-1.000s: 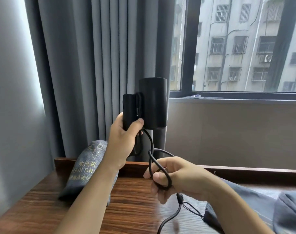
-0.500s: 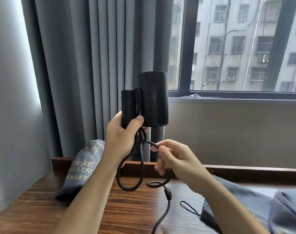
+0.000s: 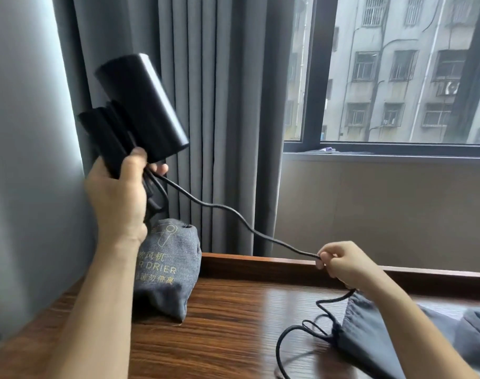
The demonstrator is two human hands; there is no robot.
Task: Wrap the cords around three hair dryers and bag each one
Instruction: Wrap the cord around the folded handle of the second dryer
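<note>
- Dryer (image 3: pixel 140 105), folded, black and rigid, is held up at 10 o'clock; it looks light enough for 1 hand.
- Left hand (image 3: pixel 118 192) is clamped round its folded handle, the firmest hold.
- Cord (image 3: pixel 233 214) is limp and springy; it runs toward 4 o'clock, where right hand (image 3: pixel 342 265) pinches it.
- Filled bag (image 3: pixel 167 269) stands at 7 o'clock; soft empty bag (image 3: pixel 370 340) lies at 5 o'clock.

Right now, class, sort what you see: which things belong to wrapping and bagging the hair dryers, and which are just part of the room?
Belonging to the job:
- hair dryer, held in the left hand
- cord, pinched by the right hand
- filled bag
- flat empty bag

Just there:
- curtain
- window
- table
</note>
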